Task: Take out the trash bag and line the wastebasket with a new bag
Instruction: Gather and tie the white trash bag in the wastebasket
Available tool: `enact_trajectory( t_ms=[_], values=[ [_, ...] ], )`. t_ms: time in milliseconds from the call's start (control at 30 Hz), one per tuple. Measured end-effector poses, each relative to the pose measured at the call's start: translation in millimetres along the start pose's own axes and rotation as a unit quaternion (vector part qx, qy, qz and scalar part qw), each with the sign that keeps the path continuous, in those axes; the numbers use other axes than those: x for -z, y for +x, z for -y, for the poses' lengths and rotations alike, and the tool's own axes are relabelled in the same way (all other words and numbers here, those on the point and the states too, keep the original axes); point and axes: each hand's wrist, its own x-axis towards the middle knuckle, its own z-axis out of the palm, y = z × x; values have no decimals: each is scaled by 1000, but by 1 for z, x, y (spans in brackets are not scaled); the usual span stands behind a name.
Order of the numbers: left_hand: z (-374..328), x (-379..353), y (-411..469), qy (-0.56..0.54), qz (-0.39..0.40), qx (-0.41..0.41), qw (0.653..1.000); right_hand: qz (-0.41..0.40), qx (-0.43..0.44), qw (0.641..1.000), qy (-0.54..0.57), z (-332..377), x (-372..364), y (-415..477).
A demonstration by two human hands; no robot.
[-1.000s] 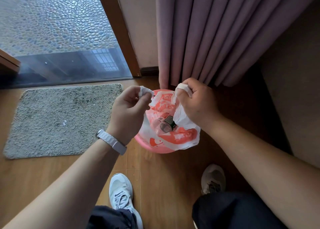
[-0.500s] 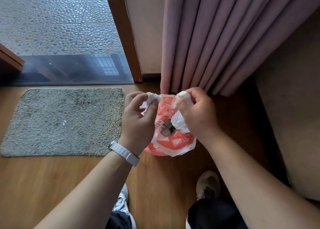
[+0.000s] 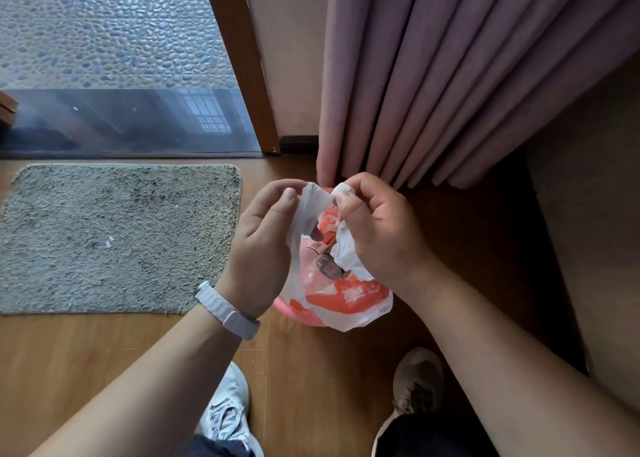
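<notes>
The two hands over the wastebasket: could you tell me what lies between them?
In the head view, the gathered white top of the trash bag spans from left hand to right hand.

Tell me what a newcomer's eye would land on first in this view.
First, the orange-and-white trash bag at centre, its two handles pinched together by the left hand and the right hand above the pink wastebasket. Next, the pink curtain hanging just behind it, and the grey mat on the wooden floor to the left.

wastebasket (image 3: pixel 294 313) mostly hidden under trash bag (image 3: pixel 349 295), bag contents unclear
</notes>
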Motion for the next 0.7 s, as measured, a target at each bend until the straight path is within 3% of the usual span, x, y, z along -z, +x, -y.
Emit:
enact_trajectory(
  t_ms=[200,500,700],
  values=[
    [4,-2,1,41,19,-15,999,2,-18,999,-27,-6,1,0],
    [2,-11,-5,-3,26,0,1000,91,-28,995,-15,6,4,-8],
    [7,-13,-6,13,50,-21,998,97,-15,995,2,8,3,-6]
  ],
)
